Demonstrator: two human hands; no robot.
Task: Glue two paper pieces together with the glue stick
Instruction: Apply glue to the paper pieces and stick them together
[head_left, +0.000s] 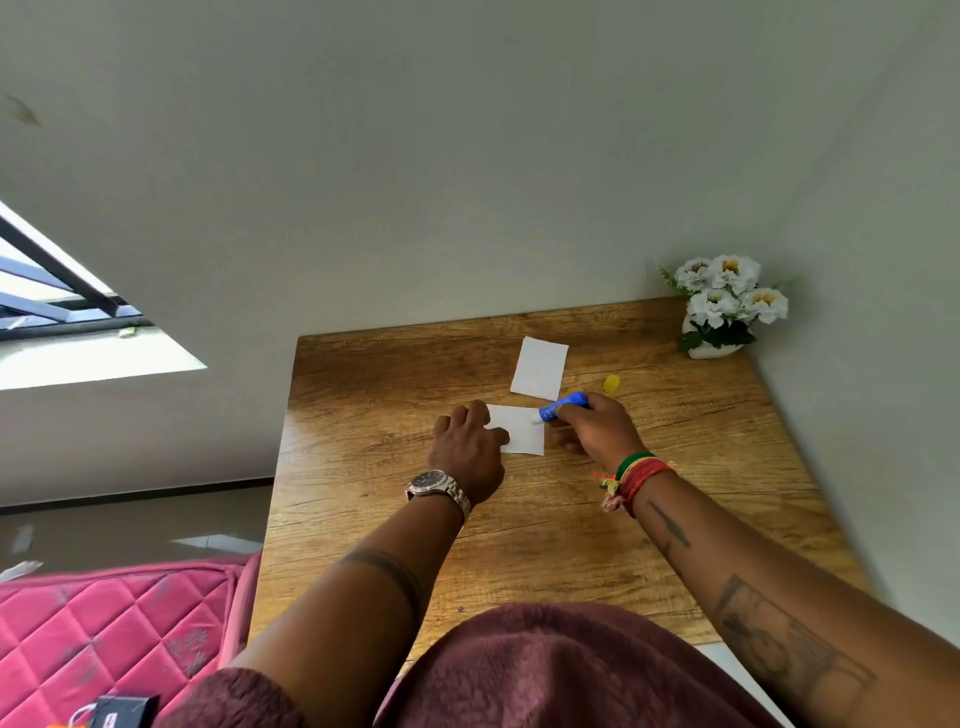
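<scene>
The blue glue stick (563, 405) is lying nearly level, its long axis running left to right with the white tip pointing left and touching the right edge of the near paper (519, 430) on the table (363, 415). The right hand (597, 426) is curling its fingers shut around the stick's right end, while the left hand (470, 447) is pressing loosely bent fingers flat on the paper's left side. A second paper (539, 368) is lying just beyond, apart from the first, with a yellow cap (612, 383) to its right and a flower pot (722, 312) sitting in the far right corner.
</scene>
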